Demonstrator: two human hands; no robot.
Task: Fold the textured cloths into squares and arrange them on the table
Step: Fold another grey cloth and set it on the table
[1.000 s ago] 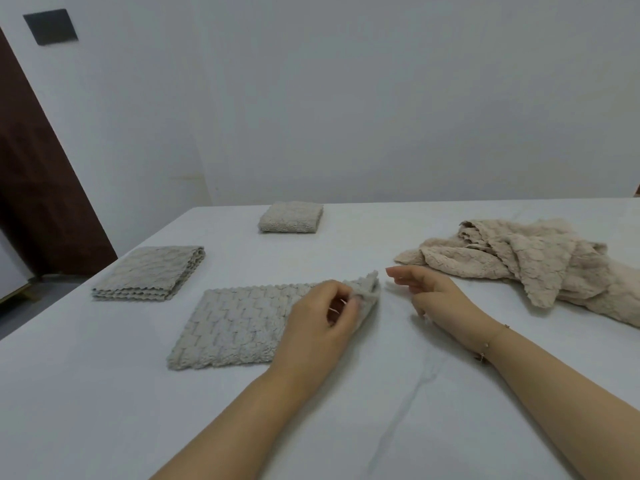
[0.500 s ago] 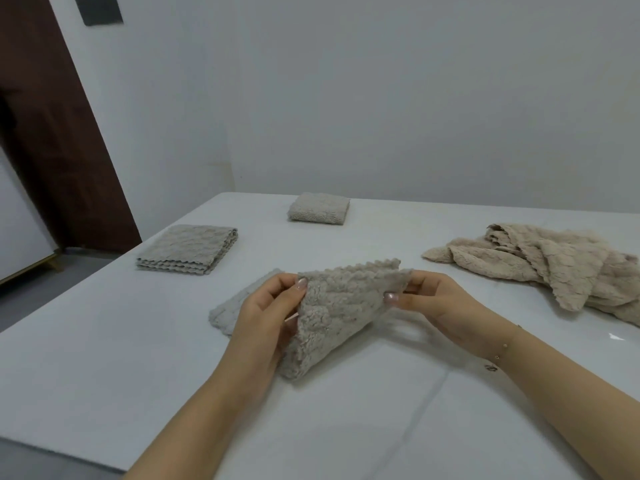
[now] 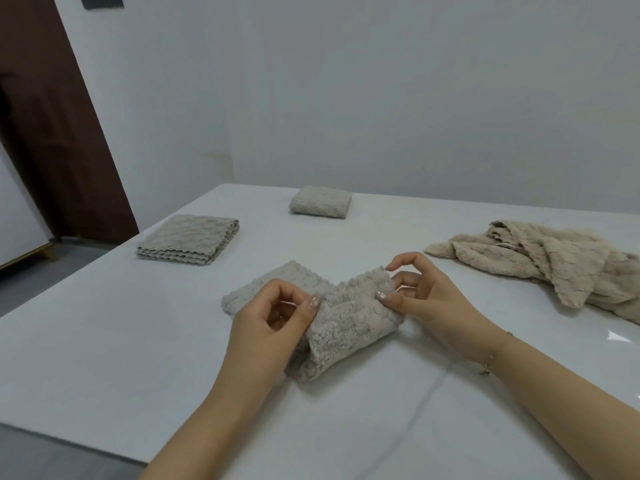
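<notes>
The left hand (image 3: 273,317) and the right hand (image 3: 424,299) each pinch one side of the gray cloth (image 3: 346,317), lifting its near half off the white table (image 3: 104,358). Two folded cloths (image 3: 188,239) lie past the left hand. A beige pile (image 3: 554,265) sits beyond the right hand.

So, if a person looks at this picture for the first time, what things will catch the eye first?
First, the two hands near the middle of the white table: the left hand and the right hand each pinch the grey cloth, lifting its near part while the far part lies flat. Next, the crumpled beige pile at the right. Then two folded cloths beyond: a flat stack at the left, a small square farther back.
</notes>
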